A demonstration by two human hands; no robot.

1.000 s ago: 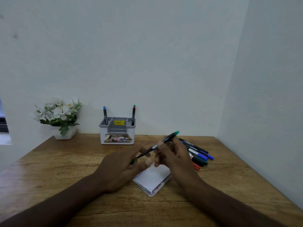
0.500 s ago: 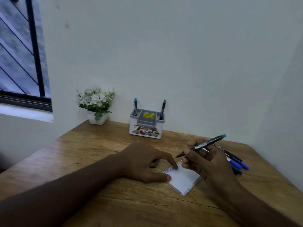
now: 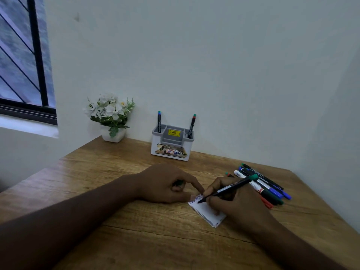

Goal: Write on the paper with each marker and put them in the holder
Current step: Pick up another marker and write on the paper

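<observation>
Green-ended marker (image 3: 231, 188) tip now touching paper (image 3: 206, 211).

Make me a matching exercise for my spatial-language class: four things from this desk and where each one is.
Things:
1. flower pot
2. holder
3. green-ended marker
4. folded paper

Places:
A. gripped in the right hand
B. far left desk corner
C. against the back wall, centre
D. under both hands' fingers

Pairs: 1-B, 2-C, 3-A, 4-D
</observation>
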